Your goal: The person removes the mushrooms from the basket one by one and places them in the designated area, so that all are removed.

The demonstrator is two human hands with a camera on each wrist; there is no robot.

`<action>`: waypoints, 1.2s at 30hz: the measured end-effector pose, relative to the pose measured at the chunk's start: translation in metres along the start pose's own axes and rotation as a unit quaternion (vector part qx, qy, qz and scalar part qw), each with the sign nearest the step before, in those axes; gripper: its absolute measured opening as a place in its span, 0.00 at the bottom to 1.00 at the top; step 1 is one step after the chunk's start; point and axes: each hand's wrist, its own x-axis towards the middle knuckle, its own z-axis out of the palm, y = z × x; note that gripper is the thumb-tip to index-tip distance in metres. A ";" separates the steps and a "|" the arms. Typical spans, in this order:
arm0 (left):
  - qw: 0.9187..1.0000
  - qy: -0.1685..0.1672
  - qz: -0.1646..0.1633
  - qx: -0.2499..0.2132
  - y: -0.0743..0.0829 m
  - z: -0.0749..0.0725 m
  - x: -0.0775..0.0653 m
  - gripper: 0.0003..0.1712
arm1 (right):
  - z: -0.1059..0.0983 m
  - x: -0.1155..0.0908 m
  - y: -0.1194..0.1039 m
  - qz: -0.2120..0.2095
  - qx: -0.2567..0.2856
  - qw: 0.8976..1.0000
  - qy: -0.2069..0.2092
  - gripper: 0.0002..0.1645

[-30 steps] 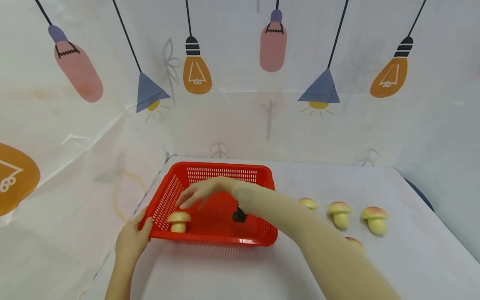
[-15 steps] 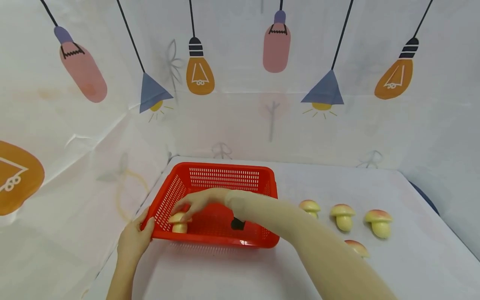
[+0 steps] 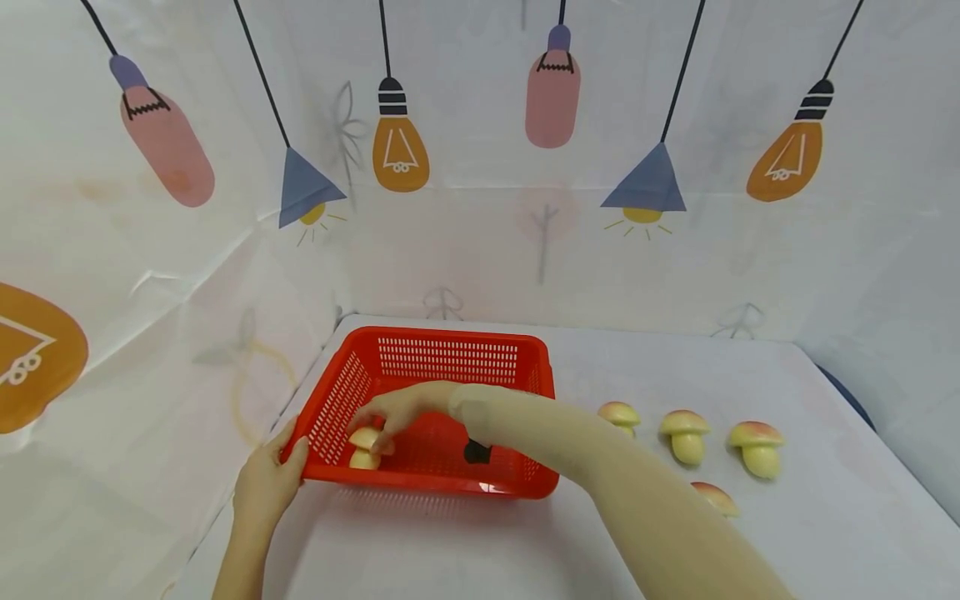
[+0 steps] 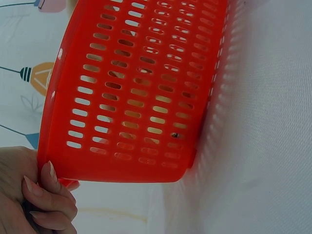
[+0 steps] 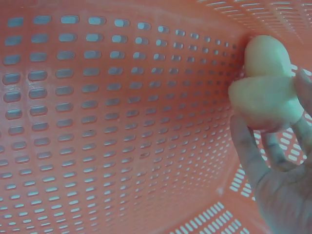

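Note:
A red plastic basket (image 3: 442, 482) with slotted walls stands at the left of the white table. My left hand (image 3: 266, 477) grips its left front corner; in the left wrist view the fingers (image 4: 54, 207) curl at the rim. Inside the basket my right hand (image 3: 397, 410) holds a pale yellow toy mushroom (image 3: 364, 442) by its cap, near the left front corner. In the right wrist view fingers and thumb are spread around the cap of the mushroom (image 5: 265, 100), and its rounded stem points away from the palm. The right forearm crosses over the basket's right side.
Several more toy mushrooms with reddish caps lie on the table at the right, among them one at the back (image 3: 686, 433), one farther right (image 3: 757, 448) and one nearer (image 3: 714, 498). A white sheet (image 3: 480, 250) printed with lamps hangs behind and at the left.
My right hand has come down onto the mushroom in the basket and taken hold of its cap. The mushroom has shifted slightly right. My left hand keeps its grip on the basket.

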 end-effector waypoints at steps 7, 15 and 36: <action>1.000 -0.003 -0.001 0.002 0.000 0.000 0.000 0.30 | 0.001 -0.004 0.003 0.034 0.007 0.999 -0.003 0.34; 1.000 -0.013 -0.005 0.001 0.001 0.001 0.000 0.30 | 0.005 -0.008 0.004 0.042 0.005 0.999 -0.005 0.34; 1.000 -0.016 -0.011 0.012 0.001 -0.002 -0.001 0.31 | -0.022 -0.059 0.008 0.036 0.077 0.993 0.088 0.28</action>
